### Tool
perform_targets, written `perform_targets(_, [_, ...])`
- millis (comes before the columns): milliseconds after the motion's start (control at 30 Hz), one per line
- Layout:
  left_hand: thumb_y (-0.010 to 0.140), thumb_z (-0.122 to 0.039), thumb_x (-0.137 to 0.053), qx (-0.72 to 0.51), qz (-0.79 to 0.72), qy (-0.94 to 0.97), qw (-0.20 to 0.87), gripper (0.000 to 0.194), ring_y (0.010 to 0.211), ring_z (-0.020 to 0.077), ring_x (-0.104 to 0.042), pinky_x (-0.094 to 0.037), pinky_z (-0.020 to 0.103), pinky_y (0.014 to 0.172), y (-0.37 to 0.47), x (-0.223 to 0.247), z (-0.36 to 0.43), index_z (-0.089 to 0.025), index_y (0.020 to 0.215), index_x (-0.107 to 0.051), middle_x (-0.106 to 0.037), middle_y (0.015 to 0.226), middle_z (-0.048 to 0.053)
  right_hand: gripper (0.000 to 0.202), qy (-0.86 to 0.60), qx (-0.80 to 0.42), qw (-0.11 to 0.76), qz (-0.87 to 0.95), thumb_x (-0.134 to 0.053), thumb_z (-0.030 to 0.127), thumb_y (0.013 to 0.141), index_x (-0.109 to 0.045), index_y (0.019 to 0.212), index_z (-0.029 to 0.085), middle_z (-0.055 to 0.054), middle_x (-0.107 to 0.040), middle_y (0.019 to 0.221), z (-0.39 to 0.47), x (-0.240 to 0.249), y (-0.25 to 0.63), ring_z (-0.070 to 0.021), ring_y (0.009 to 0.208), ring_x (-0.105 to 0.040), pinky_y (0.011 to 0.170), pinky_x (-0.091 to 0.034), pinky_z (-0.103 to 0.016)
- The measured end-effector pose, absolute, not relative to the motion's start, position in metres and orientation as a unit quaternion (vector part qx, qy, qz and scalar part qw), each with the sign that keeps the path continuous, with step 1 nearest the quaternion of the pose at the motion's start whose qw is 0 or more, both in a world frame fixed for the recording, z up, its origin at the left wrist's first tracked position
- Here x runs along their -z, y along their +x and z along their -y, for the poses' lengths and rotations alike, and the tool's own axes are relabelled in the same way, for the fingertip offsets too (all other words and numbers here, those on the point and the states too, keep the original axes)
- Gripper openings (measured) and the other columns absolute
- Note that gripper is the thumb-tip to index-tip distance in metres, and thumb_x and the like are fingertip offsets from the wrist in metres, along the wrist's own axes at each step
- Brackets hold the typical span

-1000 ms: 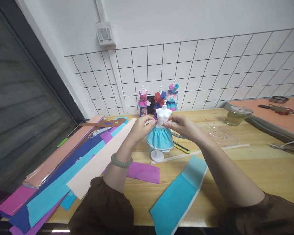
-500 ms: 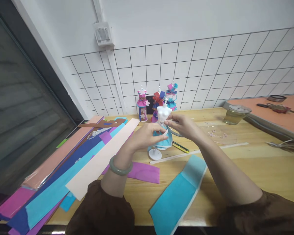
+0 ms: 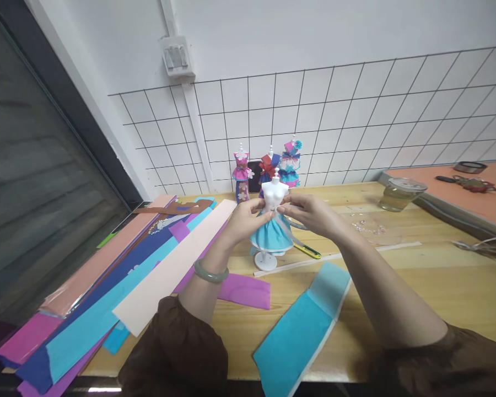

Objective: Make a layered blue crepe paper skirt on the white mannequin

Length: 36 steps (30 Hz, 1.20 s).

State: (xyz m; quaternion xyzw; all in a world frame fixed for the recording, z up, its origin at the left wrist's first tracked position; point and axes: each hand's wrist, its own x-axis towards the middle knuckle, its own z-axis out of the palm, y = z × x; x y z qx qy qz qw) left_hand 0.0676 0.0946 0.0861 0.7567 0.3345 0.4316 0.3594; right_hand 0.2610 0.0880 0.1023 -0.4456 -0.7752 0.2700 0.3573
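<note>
I have both hands at the waist of the small white mannequin, which stands roughly upright on the wooden table in front of me, its round base showing below a turquoise skirt with a white hem. My left hand comes in from the mannequin's left, thumb and forefinger close together at the waist; my right hand meets it from the other side, thumb and fingertips drawn in against the waist too. A pale ribbon slants down from between them across the skirt, but I can't tell which fingers pinch it. Just right of the mannequin lies a yellow knife, and a thin white strip runs from beside its base off to the right. Nearer me than the mannequin are a turquoise piece and a purple piece; a pile of coloured sheets spreads to its left. Behind it stand three dressed figures, and well to its right, a lidded cup.
</note>
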Motion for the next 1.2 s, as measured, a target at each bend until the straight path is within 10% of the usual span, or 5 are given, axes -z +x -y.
perform_targets(567, [0.079,-0.023,-0.054,-0.383,-0.466,0.789,-0.116,0.019,0.100,0.0236,-0.052,-0.032,0.039,0.088,0.061,-0.104,-0.077,-0.022,0.096,-0.063,-0.063,0.095,0.006,0.015,-0.485,-0.233,0.355,0.764,-0.047,0.030,0.083,-0.057,0.086,0.019,-0.002,-0.063,0.071,-0.071,-0.102,0.236,-0.0150,0.056,-0.057,0.050,-0.039,-0.025])
perform_targets(867, [0.082,-0.025,-0.052,-0.360,-0.471,0.791,-0.154,0.018,0.102,0.0273,-0.048,-0.023,0.046,0.095,0.059,-0.107,-0.073,-0.023,0.095,-0.064,-0.063,0.095,0.008,0.014,-0.444,-0.346,0.374,0.737,-0.052,0.031,0.084,-0.053,0.080,0.018,-0.004,-0.065,0.073,-0.072,-0.095,0.230,-0.0154,0.059,-0.063,0.051,-0.046,-0.024])
perform_targets(1200, [0.081,-0.020,-0.053,-0.338,-0.469,0.790,-0.205,0.016,0.100,0.0267,-0.048,-0.022,0.049,0.099,0.055,-0.114,-0.068,-0.023,0.092,-0.063,-0.061,0.092,0.008,0.036,-0.439,-0.507,0.392,0.630,-0.057,0.037,0.084,-0.055,0.116,0.019,-0.007,-0.070,0.089,-0.073,-0.096,0.228,-0.0145,0.064,-0.067,0.060,-0.053,-0.026])
